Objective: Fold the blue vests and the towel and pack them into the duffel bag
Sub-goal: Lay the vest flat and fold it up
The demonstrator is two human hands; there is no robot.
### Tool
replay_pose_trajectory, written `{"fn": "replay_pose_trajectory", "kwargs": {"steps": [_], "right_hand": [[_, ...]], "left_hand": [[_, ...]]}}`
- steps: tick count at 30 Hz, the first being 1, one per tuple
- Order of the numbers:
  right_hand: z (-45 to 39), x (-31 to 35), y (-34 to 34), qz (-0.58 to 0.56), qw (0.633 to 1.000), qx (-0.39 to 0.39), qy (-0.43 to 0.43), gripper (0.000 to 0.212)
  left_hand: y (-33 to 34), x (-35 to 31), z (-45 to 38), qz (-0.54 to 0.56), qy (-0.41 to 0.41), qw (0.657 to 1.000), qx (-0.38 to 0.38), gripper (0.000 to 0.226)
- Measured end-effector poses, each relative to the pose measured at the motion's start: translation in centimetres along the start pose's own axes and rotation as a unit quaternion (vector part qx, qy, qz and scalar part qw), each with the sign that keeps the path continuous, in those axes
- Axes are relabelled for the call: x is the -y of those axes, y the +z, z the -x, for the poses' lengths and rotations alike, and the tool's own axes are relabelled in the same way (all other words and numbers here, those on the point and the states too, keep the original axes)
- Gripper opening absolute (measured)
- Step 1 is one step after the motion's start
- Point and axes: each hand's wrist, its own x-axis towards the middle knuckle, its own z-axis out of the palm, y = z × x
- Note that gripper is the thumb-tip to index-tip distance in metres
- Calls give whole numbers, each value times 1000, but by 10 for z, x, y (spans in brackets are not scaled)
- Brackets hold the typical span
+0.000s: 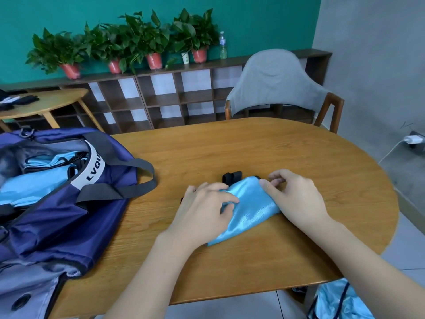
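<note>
A shiny light-blue vest (249, 208) lies folded into a narrow bundle in the middle of the wooden table (253, 148), with a black buckle (232, 176) showing at its far end. My left hand (204, 209) grips the bundle's left side, fingers curled into the cloth. My right hand (294, 195) holds its right side, thumb on the fabric and fingers curled at the far corner. The navy duffel bag (64, 210) stands open at the left with folded blue vests (43, 171) inside. More blue fabric (338, 302) lies below the table's near right edge.
A grey padded chair (278, 86) stands at the table's far side. Behind it runs a low cubby shelf (161, 97) topped with potted plants and a water bottle. A second small table (43, 104) is at the far left. A charger (414, 140) is plugged in at right.
</note>
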Motion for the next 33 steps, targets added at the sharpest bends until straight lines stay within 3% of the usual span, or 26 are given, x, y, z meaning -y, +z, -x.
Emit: {"fn": "replay_pose_trajectory", "kwargs": {"steps": [4,8,11,14,18,21,23,25,28,31,33], "right_hand": [[8,3,-3,-3,1000,1,10,32],[22,13,-4,7,999,51,14,38],[30,21,-7,31,995,96,20,46],[39,26,-7,64,991,117,30,55],[41,28,-6,38,986,152,61,59],[35,25,-7,-47,982,160,84,49],[33,22,-7,-111,980,148,74,41],[33,19,-8,-154,977,136,53,36],[32,14,-11,-227,962,151,11,33],[28,12,-17,-276,949,150,-42,31],[26,12,-22,-309,939,144,-51,28]], "left_hand": [[-9,-11,7,-55,-102,993,-20,42],[-15,-26,12,-33,-140,989,-43,64],[-6,-26,15,33,-133,989,-47,60],[4,-35,22,87,-154,983,-44,34],[7,-48,28,-39,-157,983,-83,29],[9,-39,23,-70,-108,972,-199,37],[12,-25,18,3,-70,976,-204,38],[9,-7,12,161,-102,970,-151,27],[-3,14,1,343,-160,923,-69,26],[-12,21,-2,497,-147,855,2,24],[-15,24,-3,542,-133,828,52,21]]}}
